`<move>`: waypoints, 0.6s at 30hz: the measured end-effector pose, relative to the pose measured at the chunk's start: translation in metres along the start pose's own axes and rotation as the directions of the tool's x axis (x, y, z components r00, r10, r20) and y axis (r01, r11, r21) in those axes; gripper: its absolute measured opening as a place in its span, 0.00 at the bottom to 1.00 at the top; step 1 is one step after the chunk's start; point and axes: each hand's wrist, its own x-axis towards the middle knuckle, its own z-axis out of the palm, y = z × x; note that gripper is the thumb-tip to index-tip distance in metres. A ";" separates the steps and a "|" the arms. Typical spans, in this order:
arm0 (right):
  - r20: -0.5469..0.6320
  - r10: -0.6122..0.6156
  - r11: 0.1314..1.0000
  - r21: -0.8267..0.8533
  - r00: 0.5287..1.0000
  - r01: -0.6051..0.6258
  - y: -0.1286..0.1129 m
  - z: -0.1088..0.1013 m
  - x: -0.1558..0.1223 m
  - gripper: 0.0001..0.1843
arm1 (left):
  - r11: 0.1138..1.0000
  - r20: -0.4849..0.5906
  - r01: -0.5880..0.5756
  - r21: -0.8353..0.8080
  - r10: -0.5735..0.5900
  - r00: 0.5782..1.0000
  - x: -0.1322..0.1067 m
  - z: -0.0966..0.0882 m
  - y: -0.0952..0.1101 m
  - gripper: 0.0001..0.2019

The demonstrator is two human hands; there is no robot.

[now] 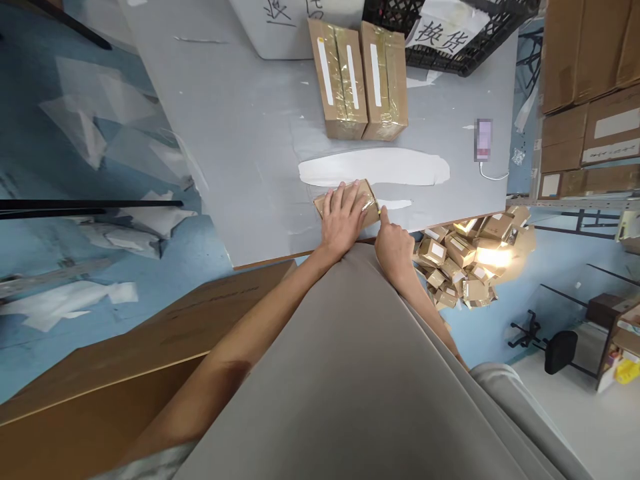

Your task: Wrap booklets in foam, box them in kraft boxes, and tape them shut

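A small taped cardboard box [371,215] lies at the table's near edge, slightly turned. My left hand [341,217] rests on top of it, palm down with fingers stretched out, covering much of it. At the box's right end is my right hand [393,245], fingers curled and index finger pointing forward. A small yellow-tipped tool [379,213] shows just ahead of that fingertip; the rest of it is hidden by the hand. Beyond the box lies a long white paper strip [375,167], with a smaller white piece [395,204] beside the box.
Two taped boxes [385,80] stand farther back, before a black crate [460,57] and a whitish bin [295,40]. A phone [483,140] with a cable lies right. Below the table are a box pile [457,257] and a large open carton [150,333].
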 end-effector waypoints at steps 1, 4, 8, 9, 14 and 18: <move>-0.012 -0.001 1.000 0.003 1.000 0.001 -0.001 0.001 0.001 0.41 | 1.000 -0.012 -0.003 -0.022 0.003 1.000 0.000 0.001 0.000 0.25; -0.003 0.003 1.000 0.027 1.000 -0.003 0.005 0.006 0.005 0.40 | 0.997 -0.039 -0.012 -0.071 0.009 0.999 0.000 0.004 0.001 0.26; 0.030 0.163 0.979 0.116 0.986 -0.166 0.043 0.024 0.015 0.36 | 0.997 -0.033 0.003 -0.072 -0.006 0.999 -0.003 0.002 0.001 0.27; 0.029 0.225 0.962 0.150 0.974 -0.227 0.055 0.032 0.017 0.35 | 0.998 -0.030 0.014 -0.065 -0.016 0.999 -0.004 0.002 0.000 0.27; -0.035 0.259 0.865 0.453 0.965 -0.215 0.096 0.080 0.030 0.34 | 1.000 -0.013 0.028 -0.014 -0.028 1.000 -0.005 0.000 0.000 0.27; -0.084 0.195 0.753 0.651 0.977 -0.094 0.089 0.101 0.064 0.27 | 0.998 -0.005 0.021 0.060 -0.021 1.000 -0.007 -0.003 0.000 0.29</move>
